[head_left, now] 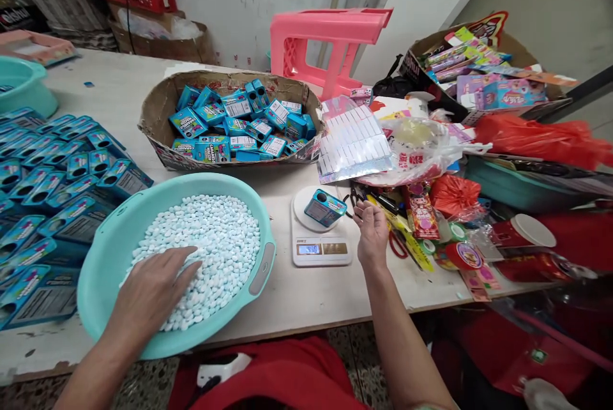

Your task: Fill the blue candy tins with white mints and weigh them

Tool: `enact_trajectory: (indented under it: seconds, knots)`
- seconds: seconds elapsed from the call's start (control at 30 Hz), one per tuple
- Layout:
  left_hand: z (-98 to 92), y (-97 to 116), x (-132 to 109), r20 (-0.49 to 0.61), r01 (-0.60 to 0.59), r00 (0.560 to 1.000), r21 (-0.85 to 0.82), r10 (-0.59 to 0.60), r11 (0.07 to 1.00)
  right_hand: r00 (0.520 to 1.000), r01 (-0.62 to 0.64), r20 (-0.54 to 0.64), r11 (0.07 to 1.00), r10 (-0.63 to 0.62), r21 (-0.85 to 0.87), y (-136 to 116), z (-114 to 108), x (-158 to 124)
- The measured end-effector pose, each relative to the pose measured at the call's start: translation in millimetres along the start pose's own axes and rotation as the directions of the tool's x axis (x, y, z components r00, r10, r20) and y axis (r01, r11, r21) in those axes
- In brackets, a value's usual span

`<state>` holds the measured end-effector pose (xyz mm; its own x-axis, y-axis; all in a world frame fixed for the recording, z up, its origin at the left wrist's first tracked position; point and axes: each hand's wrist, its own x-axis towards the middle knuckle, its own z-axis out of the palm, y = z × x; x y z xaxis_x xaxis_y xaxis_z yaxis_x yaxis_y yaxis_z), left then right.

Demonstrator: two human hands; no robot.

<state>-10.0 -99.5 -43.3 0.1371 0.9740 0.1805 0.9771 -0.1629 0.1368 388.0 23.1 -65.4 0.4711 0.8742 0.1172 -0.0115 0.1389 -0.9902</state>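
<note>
A turquoise plastic basin (110, 250) sits at the table's near edge, holding a heap of small pale blue-white candies (215, 237). My left hand (153, 292) lies flat on the candies, fingers stretched out. A white digital scale (318, 250) stands to the basin's right with one small blue box (325, 207) on its round plate. My right hand (371, 234) hovers just right of the scale, fingers loosely curled, close to the blue box but apart from it; nothing shows in it.
A torn cardboard tray (158, 113) full of blue boxes stands behind the basin. Rows of blue boxes (52, 180) cover the left of the table. Label sheets (352, 138), bags, scissors (397, 244), tape and red cups crowd the right. A pink stool (330, 39) stands behind.
</note>
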Motion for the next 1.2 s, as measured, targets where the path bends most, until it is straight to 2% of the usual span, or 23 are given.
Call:
enact_trajectory:
  seconds: [0.17,0.47,0.6,0.73,0.87,0.97,1.07,1.13,1.2]
  knots:
    - [-3.8,-1.3,-6.9,-0.017,0.026,1.000,-0.007,-0.026,1.000,0.999,-0.008,0.043,0.998,0.011,-0.070,7.4,-2.6,-4.2]
    - [-10.4,6.0,-11.8,0.044,0.154,0.987,-0.009,-0.154,0.988,0.990,0.052,0.137,0.997,-0.044,-0.057,6.9,18.8,-7.0]
    - [-10.6,6.7,-11.2,0.083,0.178,0.981,-0.020,-0.176,0.984,0.982,0.093,0.174,0.992,-0.077,-0.081,4.7,25.0,-9.4]
    - [-9.8,7.3,-8.9,0.186,0.216,0.962,-0.071,-0.200,0.974,0.979,0.062,0.203,0.987,-0.031,-0.149,5.4,30.4,-11.0]
    - [-15.7,11.1,-3.6,0.363,0.209,0.924,-0.225,-0.117,0.952,0.975,-0.006,0.216,0.971,0.059,-0.240,5.6,37.7,-12.6]
    - [-25.4,11.5,2.0,0.425,0.217,0.902,-0.304,-0.072,0.927,0.979,-0.005,0.200,0.976,0.049,-0.217,-4.3,44.2,-15.6]
    - [-34.5,6.9,6.7,0.421,0.296,0.899,-0.386,-0.119,0.874,0.979,0.061,0.202,0.984,-0.026,-0.169,-26.3,53.6,-22.6]
    - [-38.1,4.6,8.1,0.421,0.347,0.895,-0.456,-0.145,0.820,0.968,0.093,0.245,0.988,-0.061,-0.123,-44.7,62.8,-30.5]
    - [-39.0,5.5,8.5,0.424,0.335,0.898,-0.485,-0.118,0.807,0.946,0.095,0.317,0.993,-0.069,-0.066,-61.7,75.3,-41.2]
